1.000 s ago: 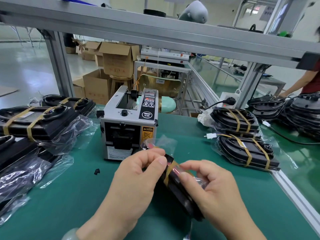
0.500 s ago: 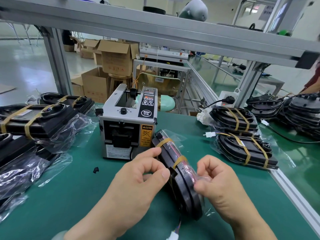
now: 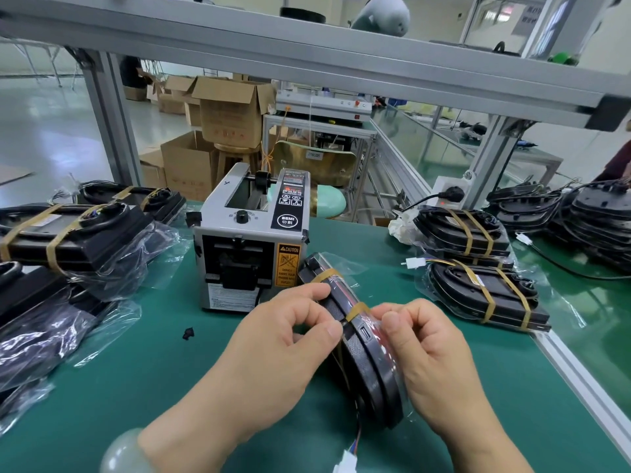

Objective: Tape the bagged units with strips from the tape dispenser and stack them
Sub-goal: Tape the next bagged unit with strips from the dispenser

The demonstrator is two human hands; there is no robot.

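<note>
A black bagged unit (image 3: 367,363) stands on its edge on the green mat, just in front of the grey tape dispenser (image 3: 251,247). Two tan tape strips cross its top edge. My left hand (image 3: 286,339) pinches the unit's left side at the nearer strip (image 3: 356,310), thumb and forefinger on it. My right hand (image 3: 423,346) grips the right side, fingers curled over the bag at the same strip. A wire with a white plug (image 3: 346,464) hangs from the unit's near end.
Taped units lie stacked at the right (image 3: 478,268) and on the left (image 3: 68,233), with loose bagged ones (image 3: 41,326) in front of those. Untaped black units (image 3: 587,213) pile up at the far right. The bench's metal edge (image 3: 580,377) runs along the right.
The unit has been tipped up from lying across my hands onto its edge. Both hands have closed in on the nearer tape strip at its top.
</note>
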